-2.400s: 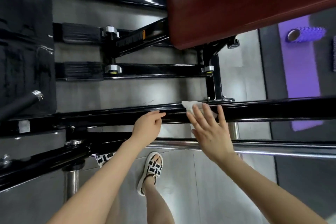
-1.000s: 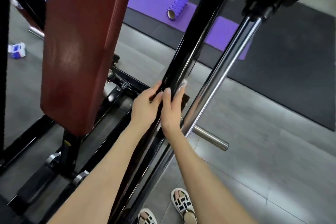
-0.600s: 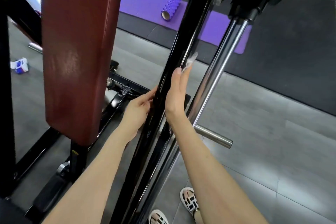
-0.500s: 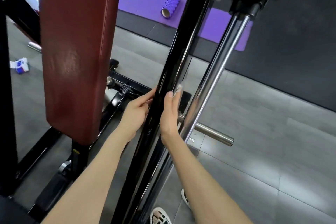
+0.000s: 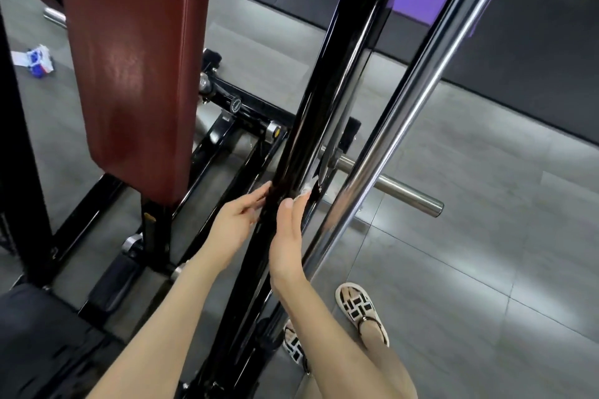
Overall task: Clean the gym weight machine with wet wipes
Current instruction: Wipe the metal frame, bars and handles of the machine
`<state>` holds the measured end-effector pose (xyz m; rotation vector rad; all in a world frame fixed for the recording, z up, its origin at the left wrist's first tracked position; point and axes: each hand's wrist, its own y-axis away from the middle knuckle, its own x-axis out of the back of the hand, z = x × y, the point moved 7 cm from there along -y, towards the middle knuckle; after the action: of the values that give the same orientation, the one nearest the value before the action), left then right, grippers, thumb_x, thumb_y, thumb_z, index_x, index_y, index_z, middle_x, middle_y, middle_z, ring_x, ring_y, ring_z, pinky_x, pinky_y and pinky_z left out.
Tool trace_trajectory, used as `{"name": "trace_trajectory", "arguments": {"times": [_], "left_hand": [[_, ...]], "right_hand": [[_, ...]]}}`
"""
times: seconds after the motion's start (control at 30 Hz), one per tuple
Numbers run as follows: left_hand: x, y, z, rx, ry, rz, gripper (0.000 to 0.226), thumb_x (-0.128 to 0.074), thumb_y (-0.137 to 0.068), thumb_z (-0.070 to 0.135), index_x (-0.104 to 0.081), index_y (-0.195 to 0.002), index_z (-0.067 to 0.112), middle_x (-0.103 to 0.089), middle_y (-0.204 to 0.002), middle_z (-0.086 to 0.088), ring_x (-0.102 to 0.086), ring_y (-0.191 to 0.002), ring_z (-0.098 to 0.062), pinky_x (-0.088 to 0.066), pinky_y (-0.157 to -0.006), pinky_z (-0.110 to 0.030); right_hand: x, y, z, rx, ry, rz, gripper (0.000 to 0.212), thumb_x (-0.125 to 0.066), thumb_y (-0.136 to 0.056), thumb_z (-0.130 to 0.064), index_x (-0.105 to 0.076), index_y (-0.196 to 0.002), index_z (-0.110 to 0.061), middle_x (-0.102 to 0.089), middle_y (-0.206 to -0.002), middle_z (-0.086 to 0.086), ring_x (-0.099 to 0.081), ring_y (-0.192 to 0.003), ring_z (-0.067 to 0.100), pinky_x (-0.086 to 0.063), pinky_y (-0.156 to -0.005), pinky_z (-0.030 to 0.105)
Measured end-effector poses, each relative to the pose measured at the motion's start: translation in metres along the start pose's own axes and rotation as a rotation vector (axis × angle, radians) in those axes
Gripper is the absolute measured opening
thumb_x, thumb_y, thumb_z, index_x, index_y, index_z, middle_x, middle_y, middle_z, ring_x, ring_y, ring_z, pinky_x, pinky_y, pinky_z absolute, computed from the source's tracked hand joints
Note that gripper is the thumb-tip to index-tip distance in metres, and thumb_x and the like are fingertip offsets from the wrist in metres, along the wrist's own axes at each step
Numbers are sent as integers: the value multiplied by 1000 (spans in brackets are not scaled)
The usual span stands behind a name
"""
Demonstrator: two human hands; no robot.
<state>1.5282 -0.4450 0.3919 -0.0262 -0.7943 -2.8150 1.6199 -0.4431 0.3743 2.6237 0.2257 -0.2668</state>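
wiping down the black upright bar (image 5: 340, 74) of the weight machine, by the look of it. pressing a white wet wipe (image 5: 304, 193) onto the bar's right face with the right hand (image 5: 287, 236), fingers straight and together, not curled round anything. only a crumpled corner of wipe showing past the fingertips.

bracing the opposite face with the left hand (image 5: 238, 220), fingers likewise extended, just touching the metal, holding nothing.

sandwiched between both hands, then, and running long and steep: up and away beyond the fingertips, down past the wrists toward the floor. far more bar ahead of the fingertips than behind. so, most likely, sliding along that axis next, with the right hand doing the work, being the one already on the wipe, and the left merely steadying.

just outboard of the right hand, a chrome rod (image 5: 421, 81) nearly parallel, close enough to catch knuckles on a long stroke. outboard of the left hand, a dark red pad (image 5: 129, 58). well beyond that, on the floor, what looks like a wipes packet (image 5: 37, 61).
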Motion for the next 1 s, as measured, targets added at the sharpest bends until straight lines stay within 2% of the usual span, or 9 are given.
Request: {"name": "trace_trajectory", "arguments": {"times": [0.1,0.23,0.47,0.57,0.73,0.83,0.9,0.93,1.0], "left_hand": [[6,7,-22,18,3,-7,55,-32,-95,-9,-53,-118,36,-58,-115,22,-53,-109,9,-41,-99,-20],[13,13,-45,23,-34,20,60,-30,-95,-10,-55,-114,42,-53,-116,30,-51,-108,12,-37,-104,-22],[14,22,-74,62,75,73,60,-34,-91,-14,-58,-111,36,-63,-104,24,-57,-99,15,-46,-94,-15],[16,24,-89,73,95,116,55,-34,-92,-11,-53,-119,32,-62,-107,17,-59,-94,14,-47,-78,-7],[19,28,-114,68,32,137,59,-31,-90,-14,-53,-126,27,-56,-116,17,-53,-98,17,-38,-86,1],[24,35,-135,96,19,165,60,-31,-89,-15,-54,-126,26,-57,-121,11,-53,-110,8,-39,-86,-1],[26,44,-145,127,65,201,60,-29,-87,-19,-54,-127,18,-60,-116,6,-57,-107,3,-42,-79,-1],[25,49,-148,134,99,217,59,-28,-87,-20,-53,-128,15,-61,-111,5,-61,-96,7,-44,-74,-1],[23,58,-151,136,153,242,58,-26,-87,-21,-52,-127,13,-63,-107,3,-63,-87,10,-47,-75,-5]], "right_hand": [[-2,4,17,50,32,43,72,-37,-90,-56,6,-146,-44,0,-154,-27,-5,-140,-9,-10,-118,34],[-3,17,68,-122,54,31,80,-39,-83,-66,8,-145,-44,3,-154,-25,-1,-140,-8,-10,-119,39],[-7,21,84,-175,-34,-1,93,-37,-69,-87,-2,-145,-46,-9,-156,-19,-12,-142,2,-16,-117,42],[-5,19,86,-95,-28,49,86,-40,-79,-76,-3,-147,-40,-13,-156,-13,-16,-142,5,-18,-117,41],[-6,43,139,-330,8,-57,75,-34,-91,-62,11,-146,-40,-12,-151,-21,-17,-134,-2,-16,-115,31],[-3,56,157,-371,84,-118,64,-45,-90,-52,-23,-145,-26,-46,-128,-12,-44,-114,-1,-33,-97,21],[10,64,147,-384,110,-85,28,-42,-95,-34,-52,-106,-10,-50,-83,-3,-46,-75,-3,-39,-74,14],[18,67,139,-375,126,-47,27,-38,-99,-28,-54,-93,-7,-48,-74,7,-48,-71,2,-43,-73,17],[34,73,111,-256,227,-61,32,-34,-102,-25,-61,-98,-7,-59,-85,18,-55,-81,17,-47,-90,35]]}}
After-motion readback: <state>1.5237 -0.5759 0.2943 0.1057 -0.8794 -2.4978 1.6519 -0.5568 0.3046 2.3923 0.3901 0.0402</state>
